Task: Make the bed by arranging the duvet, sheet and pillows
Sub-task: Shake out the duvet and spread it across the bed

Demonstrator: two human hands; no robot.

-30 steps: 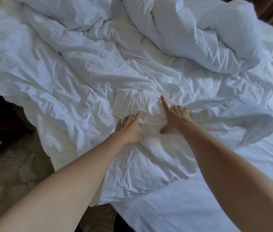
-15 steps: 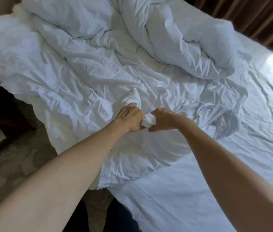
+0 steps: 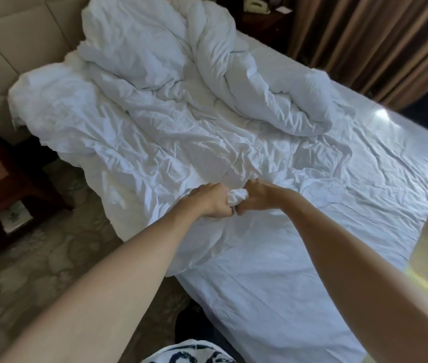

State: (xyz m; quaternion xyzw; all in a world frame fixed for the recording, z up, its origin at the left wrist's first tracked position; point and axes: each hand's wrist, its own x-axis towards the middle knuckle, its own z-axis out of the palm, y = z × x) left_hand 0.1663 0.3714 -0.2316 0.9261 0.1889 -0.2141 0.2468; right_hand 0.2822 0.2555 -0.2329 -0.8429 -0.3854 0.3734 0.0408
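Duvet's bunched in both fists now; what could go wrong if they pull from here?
Both the left hand and right hand grip one small wad of the duvet, so a pull may drag it as a rope rather than spread it. Its near edge already overhangs the bedside and could slide to the floor.

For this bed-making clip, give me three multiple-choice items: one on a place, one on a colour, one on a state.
1. Where does the bunched duvet lie?
A. toward the headboard
B. on the floor
C. at the foot end

2. What colour are the curtains?
A. white
B. brown
C. green

3. What are the left hand and right hand doing?
A. lying flat
B. gripping one wad of white fabric
C. hanging idle

Answers: 1 A, it is heaped at the padded headboard; 2 B, brown folds hang beyond the bed; 3 B, both fists close on the wad between them.
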